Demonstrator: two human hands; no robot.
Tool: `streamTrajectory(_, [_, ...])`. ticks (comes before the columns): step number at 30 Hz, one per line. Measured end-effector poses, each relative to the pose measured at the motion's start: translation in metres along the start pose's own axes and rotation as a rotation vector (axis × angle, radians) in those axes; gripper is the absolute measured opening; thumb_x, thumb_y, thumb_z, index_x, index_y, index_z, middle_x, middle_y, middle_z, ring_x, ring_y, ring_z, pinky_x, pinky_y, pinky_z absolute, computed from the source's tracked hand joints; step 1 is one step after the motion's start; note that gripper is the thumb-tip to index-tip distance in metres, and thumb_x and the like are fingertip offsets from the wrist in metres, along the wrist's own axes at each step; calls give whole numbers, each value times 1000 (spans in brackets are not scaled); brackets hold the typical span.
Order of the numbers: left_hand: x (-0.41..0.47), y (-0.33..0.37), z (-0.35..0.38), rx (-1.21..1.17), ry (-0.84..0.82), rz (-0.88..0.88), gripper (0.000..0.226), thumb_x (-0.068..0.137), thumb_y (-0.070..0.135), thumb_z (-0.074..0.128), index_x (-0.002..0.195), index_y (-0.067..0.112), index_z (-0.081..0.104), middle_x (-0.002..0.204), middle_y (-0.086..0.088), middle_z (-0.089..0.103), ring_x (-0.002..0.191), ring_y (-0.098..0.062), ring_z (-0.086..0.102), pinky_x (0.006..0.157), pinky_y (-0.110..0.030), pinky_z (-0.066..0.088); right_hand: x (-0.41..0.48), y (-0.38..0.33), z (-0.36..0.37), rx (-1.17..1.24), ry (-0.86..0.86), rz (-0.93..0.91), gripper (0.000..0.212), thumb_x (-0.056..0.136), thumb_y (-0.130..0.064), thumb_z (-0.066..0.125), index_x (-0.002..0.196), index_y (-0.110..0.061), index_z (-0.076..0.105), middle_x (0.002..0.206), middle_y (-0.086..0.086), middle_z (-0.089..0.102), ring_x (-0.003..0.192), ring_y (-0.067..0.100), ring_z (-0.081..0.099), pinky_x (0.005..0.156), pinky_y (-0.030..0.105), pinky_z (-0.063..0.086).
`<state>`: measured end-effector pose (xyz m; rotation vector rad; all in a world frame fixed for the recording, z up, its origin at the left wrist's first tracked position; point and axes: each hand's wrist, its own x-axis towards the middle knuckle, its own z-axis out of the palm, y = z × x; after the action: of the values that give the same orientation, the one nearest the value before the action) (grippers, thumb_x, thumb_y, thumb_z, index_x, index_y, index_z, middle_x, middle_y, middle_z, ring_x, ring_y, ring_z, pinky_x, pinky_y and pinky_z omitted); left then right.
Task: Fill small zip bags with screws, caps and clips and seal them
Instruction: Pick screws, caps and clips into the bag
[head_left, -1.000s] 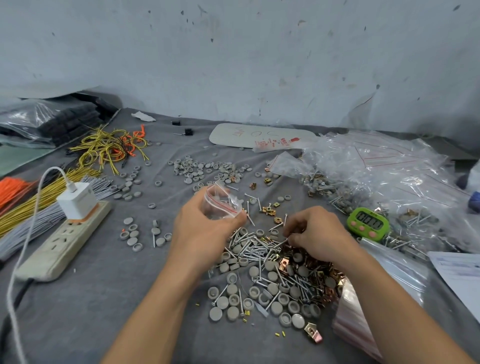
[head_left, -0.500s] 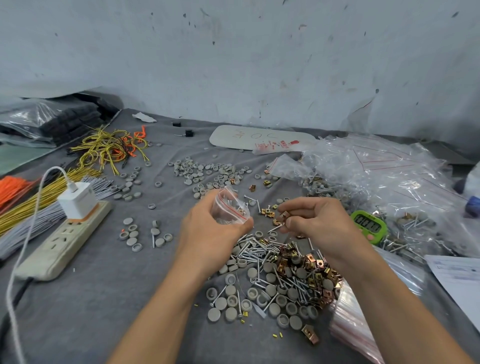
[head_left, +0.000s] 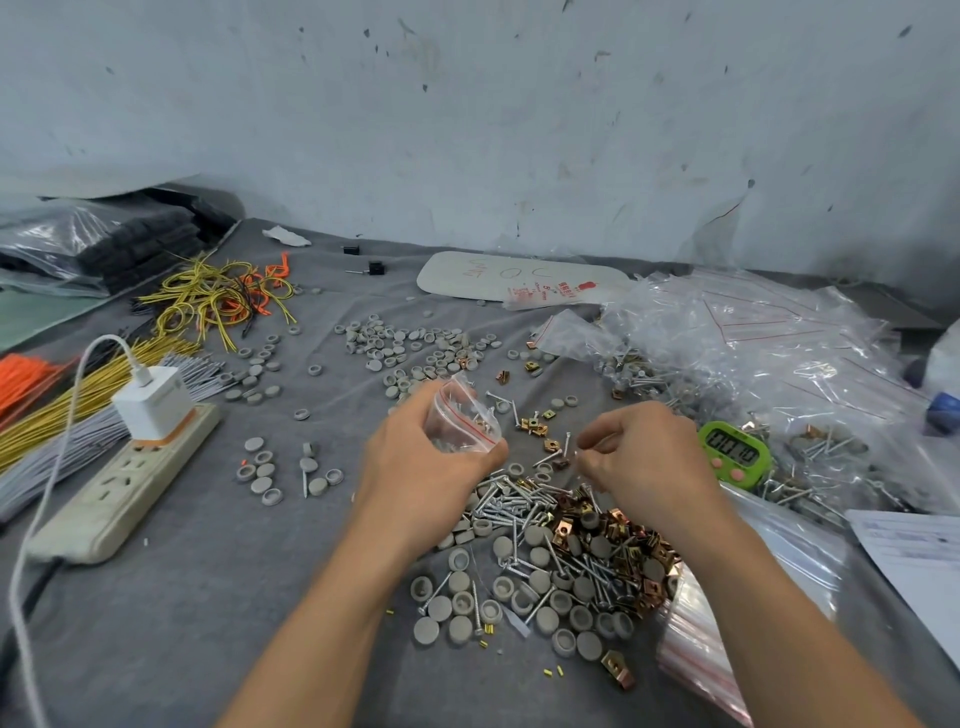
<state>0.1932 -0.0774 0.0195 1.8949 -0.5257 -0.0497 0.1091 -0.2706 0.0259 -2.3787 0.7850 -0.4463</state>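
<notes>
Pile (head_left: 561, 561): grey caps, silver screws and copper-coloured clips all jumbled together on the grey cloth (head_left: 182, 623), sitting between the two forearms.
Empty bags (head_left: 696, 639): flat stack of red-striped zip bags just right of the pile, partly tucked under the right forearm.
Left hand (head_left: 426, 467): fingers and thumb wrapped round a small zip bag (head_left: 460, 415), held up over the far-left edge of the pile. You can see a few screws through the plastic.
Right hand (head_left: 649, 457): just beside the bag but not touching it, fingers curled in. Too blurry to say if it's pinching anything, honestly.
Timer (head_left: 732, 452): bright green, just right of the right hand.
Power strip (head_left: 130, 483): off to the left, with a white charger (head_left: 153, 402) plugged in.
Loose caps (head_left: 410, 343): scattered over the cloth beyond the hands.
Filled bags (head_left: 753, 364): big crinkly heap at the far right.
Wires (head_left: 223, 296): yellow and orange tangle at the far left, back near the wall.
</notes>
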Motion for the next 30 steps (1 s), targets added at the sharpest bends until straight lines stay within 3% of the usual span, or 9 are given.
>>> streamTrajectory(3, [0,0,1,26,0,18,35,73,35,84,97,48,61,87,28,72,78,9,65,64,-24,43,-7,-9,-3,230,151,-116,15,83,-24,82,80,-38,79,72,-22,74,69,-7,70,62,11,53])
streamTrajectory(7, [-1,0,3,54,-14,64,44,67,35,85,98,52,58,90,34,67,85,14,61,58,-10,40,-19,-38,-7,533,169,-323,23,84,-13,80,86,-36,82,78,-21,76,76,-1,73,68,15,57])
streamTrajectory(13, [-1,-1,3,53,-92,114,57,60,34,81,111,49,59,97,23,71,86,3,67,73,-33,56,-28,-64,11,415,23,-416,26,84,-8,76,92,-32,83,82,-27,75,79,-11,70,72,4,50])
streamTrajectory(16, [-1,-3,0,25,-70,130,54,58,33,78,105,49,57,91,22,69,80,0,65,63,-20,51,-24,-59,7,434,113,-330,23,86,-13,74,90,-34,83,80,-25,76,79,-8,71,74,14,56])
streamTrajectory(18, [0,-5,-2,9,-45,112,58,58,32,80,107,50,54,91,22,69,79,0,65,63,-20,51,-25,-56,2,453,40,-273,12,83,-28,77,90,-37,81,80,-23,76,78,-4,71,74,24,58])
streamTrajectory(21, [2,-5,-4,16,-22,86,78,52,32,83,119,52,48,101,19,69,89,-4,67,73,-27,55,-35,-59,9,360,-240,-228,44,74,-48,77,117,-41,70,84,-22,76,81,-4,71,77,25,53])
streamTrajectory(26, [-1,-1,-5,181,-81,109,121,49,28,88,149,53,25,142,16,50,122,-10,55,101,-37,49,-39,-57,7,341,-312,-239,63,76,-35,78,134,-44,57,87,-18,78,82,-1,72,76,17,51])
streamTrajectory(28, [-3,0,-7,226,-110,104,131,48,28,89,152,56,16,144,17,43,124,-7,48,102,-32,43,-41,-55,6,346,-409,-230,75,72,-39,78,141,-48,49,96,-12,79,86,6,74,85,27,55])
streamTrajectory(30, [-3,0,-10,260,-156,90,136,46,26,90,153,58,11,135,17,44,120,-7,48,97,-31,44,-41,-54,13,286,-339,-230,65,77,-34,76,137,-45,53,88,-10,78,79,8,73,82,31,57])
